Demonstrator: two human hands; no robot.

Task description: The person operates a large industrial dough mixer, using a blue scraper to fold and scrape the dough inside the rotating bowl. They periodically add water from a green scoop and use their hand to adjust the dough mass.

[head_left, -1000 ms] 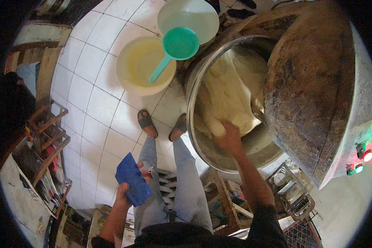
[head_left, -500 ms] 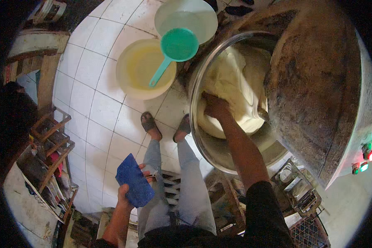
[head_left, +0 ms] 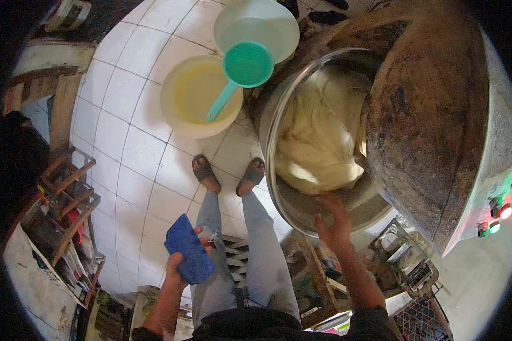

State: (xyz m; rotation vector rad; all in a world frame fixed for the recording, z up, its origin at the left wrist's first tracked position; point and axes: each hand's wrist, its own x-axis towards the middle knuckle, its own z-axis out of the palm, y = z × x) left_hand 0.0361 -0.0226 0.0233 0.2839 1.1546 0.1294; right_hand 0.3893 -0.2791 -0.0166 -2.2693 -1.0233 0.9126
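In my left hand is a flat, angular blue piece, like a scraper or stiff pad, with thumb and fingers wrapped at its edges. My right hand is over the near side of a large steel mixing bowl, fingers apart, with nothing visible in it. Pale, smooth dough lies in the bowl, folded and lit in patches. The hand is apart from the dough, just short of its near edge. A mixer's big worn brown housing covers the bowl's right side.
Left of the bowl stand a basin of yellowish liquid and a pale basin of clear liquid. A green dipper rests across their rims. Lit buttons show at right, a wooden rack at left, a cluttered crate near right.
My right hand has come out of the dough, back toward me to the bowl's near rim, and its fingers have spread. My left hand still holds the blue piece, nearly unmoved.
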